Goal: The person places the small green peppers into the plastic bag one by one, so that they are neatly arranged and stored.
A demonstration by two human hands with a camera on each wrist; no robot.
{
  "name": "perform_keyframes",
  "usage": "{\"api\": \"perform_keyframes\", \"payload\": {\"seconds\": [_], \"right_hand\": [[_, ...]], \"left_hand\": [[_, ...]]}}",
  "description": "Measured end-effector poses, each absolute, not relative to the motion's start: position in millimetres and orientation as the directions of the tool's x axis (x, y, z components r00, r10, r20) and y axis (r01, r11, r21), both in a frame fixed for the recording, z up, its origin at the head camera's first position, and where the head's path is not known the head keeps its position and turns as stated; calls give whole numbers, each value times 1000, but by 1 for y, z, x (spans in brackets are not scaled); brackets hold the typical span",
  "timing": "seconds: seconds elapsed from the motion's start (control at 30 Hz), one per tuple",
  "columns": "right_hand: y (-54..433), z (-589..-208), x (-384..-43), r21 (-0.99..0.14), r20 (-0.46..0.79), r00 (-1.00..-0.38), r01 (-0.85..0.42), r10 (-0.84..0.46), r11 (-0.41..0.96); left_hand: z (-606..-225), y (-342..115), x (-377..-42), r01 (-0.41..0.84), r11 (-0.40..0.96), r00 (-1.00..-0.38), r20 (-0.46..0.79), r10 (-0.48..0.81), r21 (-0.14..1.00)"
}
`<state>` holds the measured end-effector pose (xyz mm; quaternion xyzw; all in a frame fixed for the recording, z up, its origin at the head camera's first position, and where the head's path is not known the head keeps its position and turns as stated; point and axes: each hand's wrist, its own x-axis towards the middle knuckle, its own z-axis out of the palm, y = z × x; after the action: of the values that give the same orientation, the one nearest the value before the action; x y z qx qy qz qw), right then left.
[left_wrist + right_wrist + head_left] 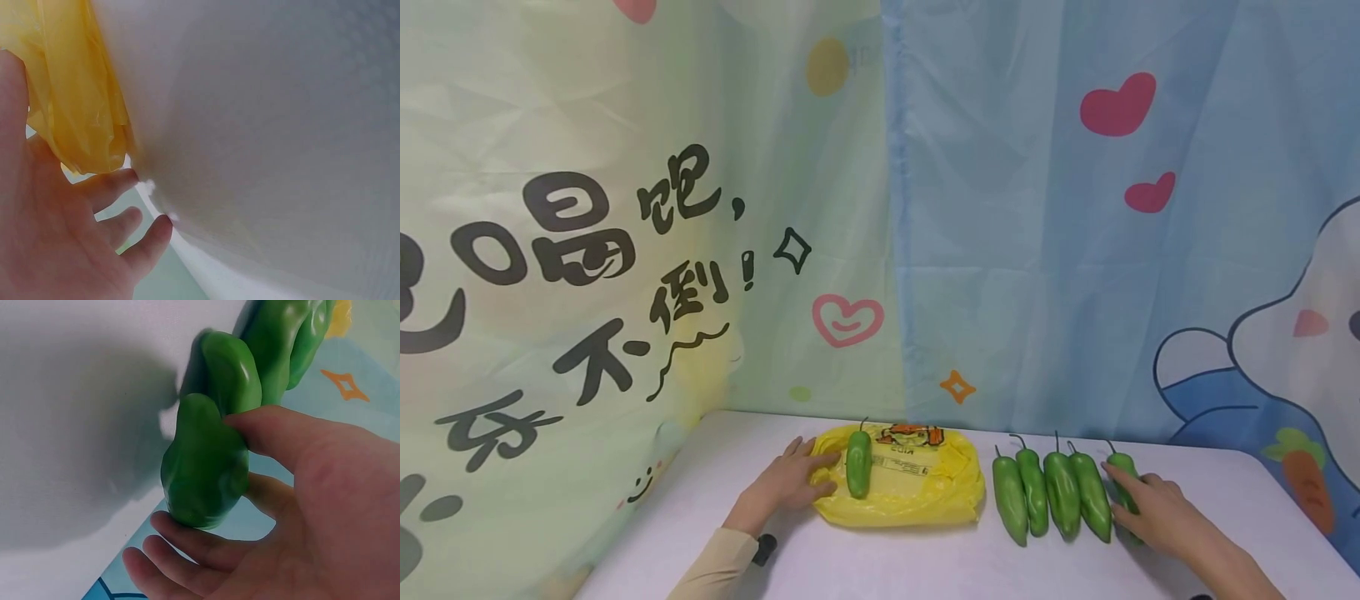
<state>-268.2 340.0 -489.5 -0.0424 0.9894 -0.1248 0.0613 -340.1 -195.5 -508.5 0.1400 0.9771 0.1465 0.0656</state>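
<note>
My right hand (1161,510) holds the rightmost green pepper (203,472) between thumb and fingers, the thumb along one side and the fingers at the other. This pepper lies at the right end of a row of several green peppers (1063,492) with their stems pointing away from me. My left hand (792,479) rests at the left edge of a yellow plastic bag (917,510), its fingers spread and touching the bag. One more green pepper (859,467) lies upright in the head view on the bag's left part. The left wrist view shows the bag's edge (87,119) beside the spread fingers.
The white table (925,567) ends at the back against printed curtains (985,250). The bag stands immediately left of the pepper row, with printed orange and black markings (910,435) on its top.
</note>
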Motion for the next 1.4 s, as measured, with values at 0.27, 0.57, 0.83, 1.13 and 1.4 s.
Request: {"api": "perform_keyframes", "payload": {"seconds": [0.27, 0.57, 0.83, 1.13, 1.4], "right_hand": [[335, -482, -263, -258, -100, -988, -88, -117, 962], [332, -476, -261, -257, -71, -988, -116, -139, 960], [327, -473, -263, -259, -58, -988, -123, -143, 958], [324, -471, -267, -261, -58, -988, -126, -146, 957], [317, -470, -267, -273, -49, -986, -138, -157, 952]], "left_hand": [[-508, -196, -340, 249, 917, -953, -92, 290, 311], [-507, -196, -339, 266, 912, -950, -77, 303, 313], [-507, -196, -338, 268, 911, -948, -83, 307, 313], [-510, -196, -340, 271, 912, -948, -80, 309, 309], [-511, -198, -341, 281, 906, -945, -76, 319, 317]]}}
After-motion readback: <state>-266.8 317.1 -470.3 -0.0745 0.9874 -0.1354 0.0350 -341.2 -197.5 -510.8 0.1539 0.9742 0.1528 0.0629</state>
